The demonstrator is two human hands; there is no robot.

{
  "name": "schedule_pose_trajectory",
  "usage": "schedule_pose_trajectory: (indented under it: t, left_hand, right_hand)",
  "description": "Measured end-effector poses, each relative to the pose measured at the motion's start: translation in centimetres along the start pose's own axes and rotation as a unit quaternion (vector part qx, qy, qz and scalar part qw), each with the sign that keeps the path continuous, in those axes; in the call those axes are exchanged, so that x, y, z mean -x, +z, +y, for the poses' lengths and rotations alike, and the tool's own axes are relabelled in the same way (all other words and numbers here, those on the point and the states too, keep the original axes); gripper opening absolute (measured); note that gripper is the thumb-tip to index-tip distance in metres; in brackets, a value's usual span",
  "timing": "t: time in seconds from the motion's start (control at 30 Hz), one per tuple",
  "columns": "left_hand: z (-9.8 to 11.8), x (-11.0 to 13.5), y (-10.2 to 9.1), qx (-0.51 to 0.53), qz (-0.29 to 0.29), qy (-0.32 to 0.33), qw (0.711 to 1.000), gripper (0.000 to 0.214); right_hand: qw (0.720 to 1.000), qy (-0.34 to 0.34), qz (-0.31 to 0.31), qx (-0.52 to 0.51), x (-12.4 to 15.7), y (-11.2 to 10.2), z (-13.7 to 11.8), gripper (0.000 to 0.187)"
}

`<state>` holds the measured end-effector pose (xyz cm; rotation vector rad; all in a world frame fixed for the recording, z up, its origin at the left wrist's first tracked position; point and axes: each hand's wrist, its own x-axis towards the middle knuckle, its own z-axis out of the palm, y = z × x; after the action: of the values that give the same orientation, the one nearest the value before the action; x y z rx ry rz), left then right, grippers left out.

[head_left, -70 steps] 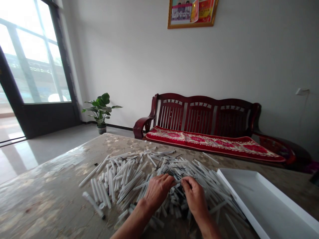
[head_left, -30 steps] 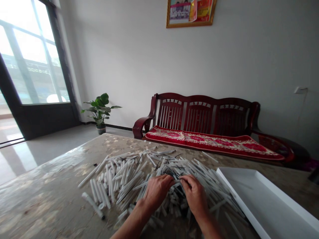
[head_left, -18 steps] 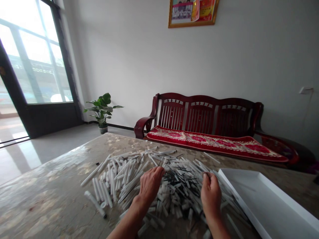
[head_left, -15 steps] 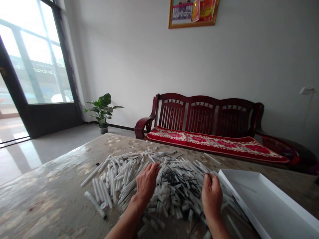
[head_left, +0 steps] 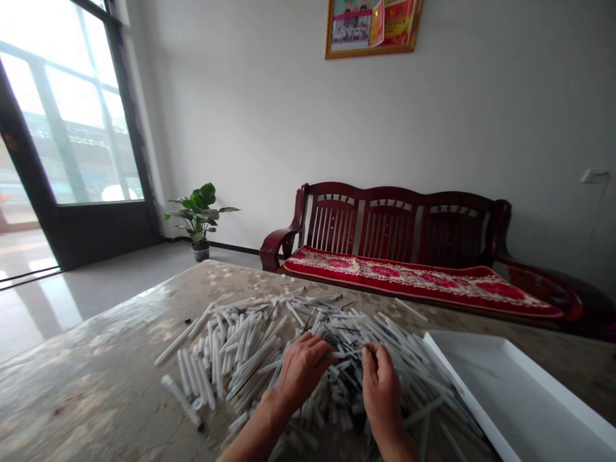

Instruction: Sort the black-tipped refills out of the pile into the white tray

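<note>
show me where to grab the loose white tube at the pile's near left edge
Pinch the white tube mid-shaft, coming from the left over the tabletop. It lies flat and straight, and that side has no neighbours, while other tubes crowd its right.

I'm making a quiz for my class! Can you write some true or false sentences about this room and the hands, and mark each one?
1. The left hand is touching the heap of white tubes. True.
2. The right hand is wearing a glove. False: it is bare.
3. The white tray is to the right of the heap. True.
4. The potted plant stands on the table. False: it stands on the floor.
5. The bench cushion is blue. False: it is red with a pattern.
</note>
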<state>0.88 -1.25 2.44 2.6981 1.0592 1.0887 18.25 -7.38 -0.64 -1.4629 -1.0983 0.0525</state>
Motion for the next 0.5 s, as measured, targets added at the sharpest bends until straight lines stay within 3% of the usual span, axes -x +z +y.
schedule_pose_trajectory:
  t: [0.17, 0.33, 0.4, 0.5]
  left_hand:
    - [-1.5, 0.1, -1.6, -0.101, 0.014, -0.135, 0.986, 0.023]
    - [-3.5, 0.2, -2.7, -0.151, -0.056, -0.269, 0.95, 0.023]
    - [-3.8, 0.3, -2.8, -0.147, -0.086, -0.299, 0.939, 0.022]
    - [-3.8, 0.3, -3.1, -0.147, -0.069, -0.314, 0.936, 0.03]
  right_hand:
    - [0.999, 0.029, -0.001, -0.028, 0.1, 0.6, 1.1, 0.039]
    - [0.999, 0.022, 0.006, -0.044, 0.3, 0.9, 1.7, 0.04]
    - [0.999, 0.019, 0.001, -0.048, 0.4, 0.9, 1.5, 0.039]
    - [0.999, 0.02, -0.001, -0.05, 0.4, 0.8, 1.4, 0.037]
